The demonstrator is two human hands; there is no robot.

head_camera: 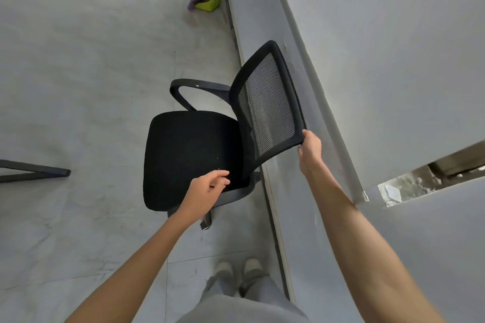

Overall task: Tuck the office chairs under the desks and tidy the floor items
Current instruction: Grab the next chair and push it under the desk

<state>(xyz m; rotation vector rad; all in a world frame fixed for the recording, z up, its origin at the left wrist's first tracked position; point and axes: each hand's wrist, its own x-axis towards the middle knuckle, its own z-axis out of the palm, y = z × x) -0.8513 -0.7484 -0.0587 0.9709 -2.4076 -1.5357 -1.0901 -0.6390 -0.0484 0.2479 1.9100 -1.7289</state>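
Observation:
A black office chair (189, 155) with a mesh backrest (267, 105) stands on the grey floor next to the wall. My right hand (311, 148) grips the near top corner of the backrest. My left hand (207, 189) hovers over the near armrest at the seat's edge, fingers loosely curled, holding nothing. The far armrest (194, 89) is visible beyond the seat. One caster leg (206, 221) shows below the seat; the rest of the base is hidden.
A grey wall (367, 60) runs along the right, with a broken opening (425, 178). A green dustpan and purple broom (206, 0) lean at the far wall base. A black desk leg (34, 172) juts in at left. My feet (238, 273) stand below the chair.

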